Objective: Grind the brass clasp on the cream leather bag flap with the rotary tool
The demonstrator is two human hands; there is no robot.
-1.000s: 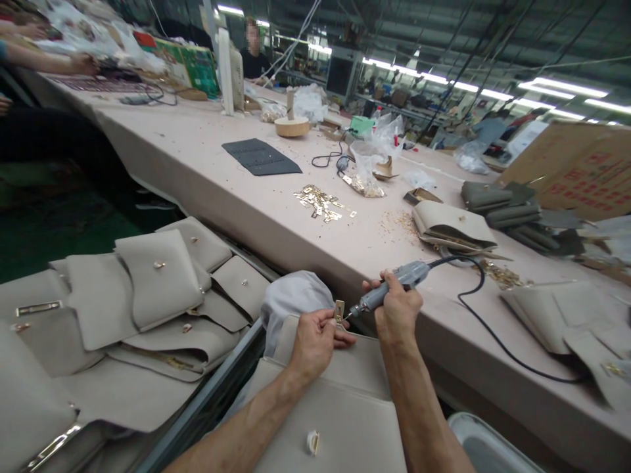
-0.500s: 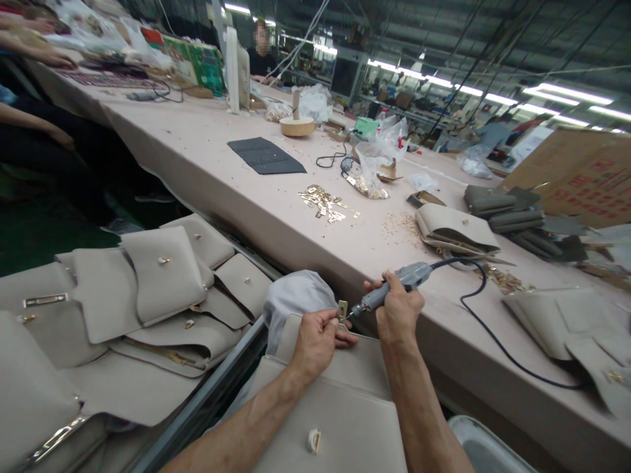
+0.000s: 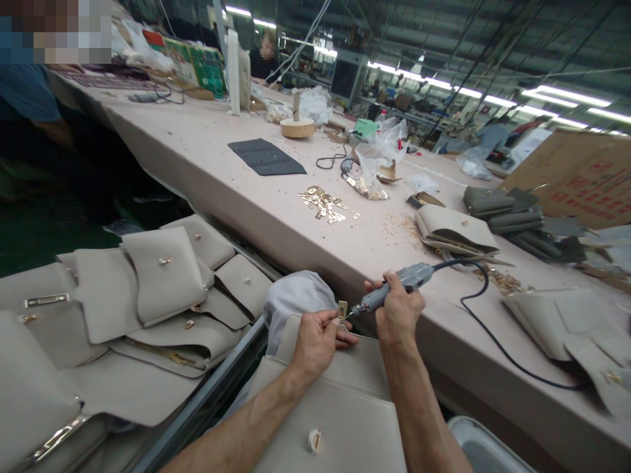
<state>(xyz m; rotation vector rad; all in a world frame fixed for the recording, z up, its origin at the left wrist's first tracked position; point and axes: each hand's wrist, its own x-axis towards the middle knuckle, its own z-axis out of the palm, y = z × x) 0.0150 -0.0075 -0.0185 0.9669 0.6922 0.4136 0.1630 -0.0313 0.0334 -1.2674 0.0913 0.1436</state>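
Observation:
A beige bag (image 3: 345, 414) with a small clasp lies below my arms. My left hand (image 3: 318, 341) pinches a small gold metal plate (image 3: 342, 309) at the bag's upper edge. Wrapped round a grey electric screwdriver (image 3: 394, 289) is my right hand (image 3: 400, 312); the tool tilts down to the left, and its thin tip is at the lower part of the plate. Whether the tip touches a screw is too small to tell. A dark cable (image 3: 503, 341) runs from the tool's back end over the table.
Several beige bags (image 3: 162, 282) are piled at the left. On the table (image 3: 276, 203) are loose gold plates (image 3: 323, 202), a black sheet (image 3: 266, 156), a folded bag (image 3: 456, 230) and a cardboard box (image 3: 576, 177). A person in blue (image 3: 29, 98) is at the upper left.
The person at the upper left has leaned further into view. My hands, the screwdriver and the gold plate have hardly moved.

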